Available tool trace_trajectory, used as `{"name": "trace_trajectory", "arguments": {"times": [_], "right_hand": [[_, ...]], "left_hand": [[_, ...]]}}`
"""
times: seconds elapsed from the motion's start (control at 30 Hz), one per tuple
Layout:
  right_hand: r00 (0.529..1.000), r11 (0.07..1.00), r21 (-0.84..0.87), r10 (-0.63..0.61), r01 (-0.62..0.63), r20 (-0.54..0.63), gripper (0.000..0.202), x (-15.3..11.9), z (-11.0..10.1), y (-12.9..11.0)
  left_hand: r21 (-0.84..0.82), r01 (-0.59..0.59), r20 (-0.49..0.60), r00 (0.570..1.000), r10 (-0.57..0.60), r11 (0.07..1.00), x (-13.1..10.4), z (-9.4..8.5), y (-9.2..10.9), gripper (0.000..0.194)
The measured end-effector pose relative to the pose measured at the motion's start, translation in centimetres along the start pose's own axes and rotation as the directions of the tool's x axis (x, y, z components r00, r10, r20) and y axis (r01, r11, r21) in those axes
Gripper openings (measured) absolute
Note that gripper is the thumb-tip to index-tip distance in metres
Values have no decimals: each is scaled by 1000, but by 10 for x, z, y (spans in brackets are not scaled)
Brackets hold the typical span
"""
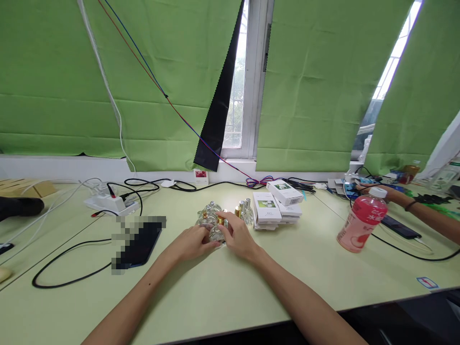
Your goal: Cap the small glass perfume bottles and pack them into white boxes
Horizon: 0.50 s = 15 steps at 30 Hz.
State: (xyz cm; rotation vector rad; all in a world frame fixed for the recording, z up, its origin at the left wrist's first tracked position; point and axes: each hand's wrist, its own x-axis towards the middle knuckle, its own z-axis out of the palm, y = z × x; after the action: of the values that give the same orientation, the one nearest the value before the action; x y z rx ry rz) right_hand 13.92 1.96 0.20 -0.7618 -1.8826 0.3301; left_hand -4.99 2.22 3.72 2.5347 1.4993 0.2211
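Observation:
A cluster of round clear glass perfume bottles (211,206) stands mid-table, some with gold-coloured necks. My right hand (240,235) closes over the front perfume bottle (216,234), its fingers at the gold top and its thumb against the glass. At the left side of this same bottle, my left hand (191,243) curls in with thumb and fingers touching the lower glass; part of its grip is hidden. Slim glass spray bottles (247,211) stand upright just behind my right hand. White flat boxes (266,209) with green pictures are stacked to the right of them.
A pink drink bottle (362,220) stands at right. Another person's arm (427,208) reaches in beyond it, near a phone (400,227). On the left lie a dark phone (143,242), a white power strip (113,203) and looping black cables (43,286). Green blinds (305,96) hang behind.

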Motion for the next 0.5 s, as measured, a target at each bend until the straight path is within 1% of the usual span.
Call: {"name": "trace_trajectory", "arguments": {"times": [0.17,0.3,0.5], "right_hand": [[1000,1000,-3,7,-7,-1,34,1,1,0],[999,999,-6,34,-34,-6,29,1,1,1],[999,999,-20,31,-32,-37,23,1,3,2]], "left_hand": [[-8,-9,-6,1000,9,1000,0,1,-1,49],[-4,-6,-9,1000,6,1000,1,3,-3,49],[-7,-1,-11,1000,1,1000,1,2,-3,49]]}}
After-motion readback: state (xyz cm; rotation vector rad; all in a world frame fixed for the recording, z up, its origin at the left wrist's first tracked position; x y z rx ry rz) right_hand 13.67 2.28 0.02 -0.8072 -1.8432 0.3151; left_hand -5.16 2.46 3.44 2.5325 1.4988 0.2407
